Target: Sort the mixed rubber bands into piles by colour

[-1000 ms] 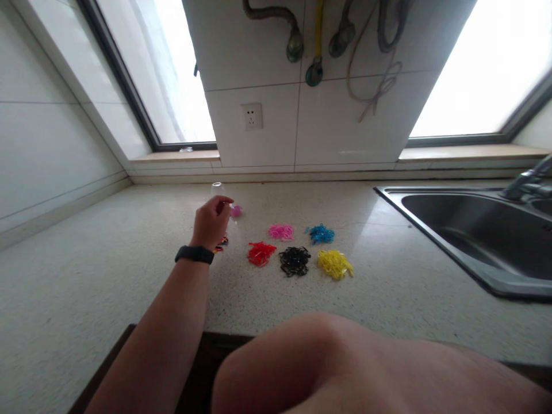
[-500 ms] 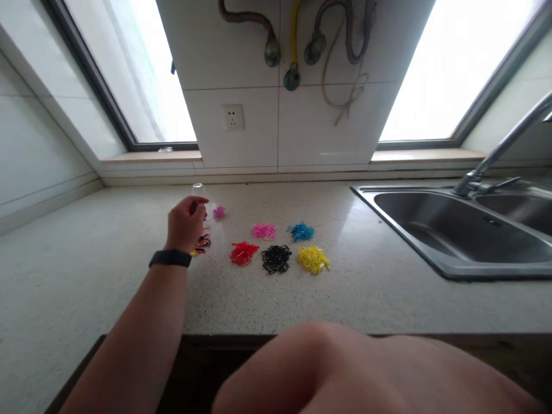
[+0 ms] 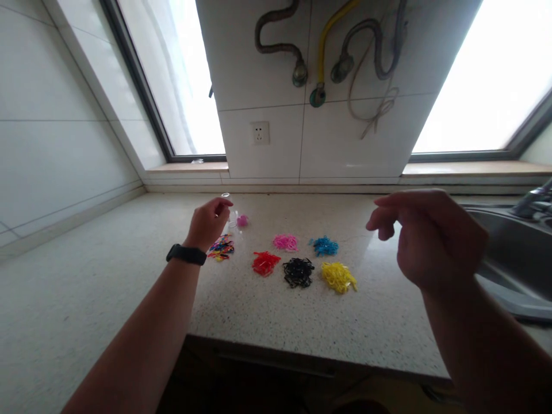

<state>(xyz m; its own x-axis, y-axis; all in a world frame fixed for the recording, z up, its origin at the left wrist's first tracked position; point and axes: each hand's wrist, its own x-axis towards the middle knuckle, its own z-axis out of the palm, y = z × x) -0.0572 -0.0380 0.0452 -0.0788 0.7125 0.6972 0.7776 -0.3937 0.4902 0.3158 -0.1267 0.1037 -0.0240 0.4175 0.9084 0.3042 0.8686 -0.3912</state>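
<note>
At the left, my left hand, a black band on its wrist, is closed with curled fingers beside a clear jar. Whatever the fingers may pinch is hidden. A small pink piece lies right of the jar. Just below this hand is a pile of mixed-colour rubber bands. Single-colour piles of rubber bands spread to the right: pink, red, black, blue and yellow. My right hand, slightly blurred, hovers right of them, fingers loosely bent and apart, nothing visible in it.
The speckled countertop ends at a front edge near me. A steel sink with a tap lies at the right, partly behind my right arm. Hoses and a socket are on the tiled wall behind.
My right hand has risen from the lower edge, where only a blurred arm showed, to above the counter's right side. My left hand stays by the jar. The view has shifted and tilted.
</note>
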